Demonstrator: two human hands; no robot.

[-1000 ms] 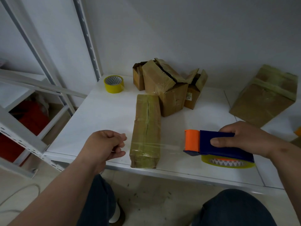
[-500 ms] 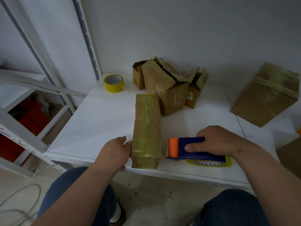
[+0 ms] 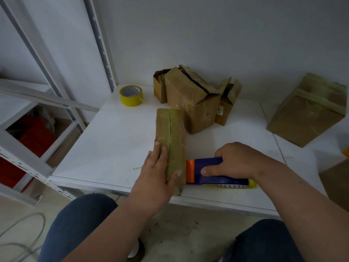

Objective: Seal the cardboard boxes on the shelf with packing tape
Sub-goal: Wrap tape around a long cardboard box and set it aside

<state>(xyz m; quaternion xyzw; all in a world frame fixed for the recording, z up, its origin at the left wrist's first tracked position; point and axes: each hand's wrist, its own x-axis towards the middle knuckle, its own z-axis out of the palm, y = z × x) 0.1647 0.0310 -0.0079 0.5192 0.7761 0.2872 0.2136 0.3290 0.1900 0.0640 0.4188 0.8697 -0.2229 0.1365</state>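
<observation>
Since the earlier frames, the left hand [image 3: 157,173] has moved from beside the long taped box [image 3: 170,137] onto its near end, and the tape dispenser [image 3: 213,172] has closed the gap so that its orange front now touches the box's right side.

The long taped box lies flat on the white shelf [image 3: 113,140], its length running away from the person and its near end at the shelf's front edge. The left hand rests on top of that near end with fingers [image 3: 160,154] straight and flat, pointing away from the person; the thumb lies across the box top toward its right edge. The hand presses on the box and does not grip it.

The right hand [image 3: 239,161] holds the blue body of the tape dispenser, fingers curled over the top and thumb along the near side. A yellow tape roll sits under the dispenser body, low on the shelf.

Behind the long box stands a cluster of cardboard boxes [image 3: 192,103] with flaps partly open, the nearest one just beside the long box's far end. A spare yellow tape roll [image 3: 130,96] sits well apart at the rear left of the shelf. A larger taped box [image 3: 309,110] rests tilted at the right.
</observation>
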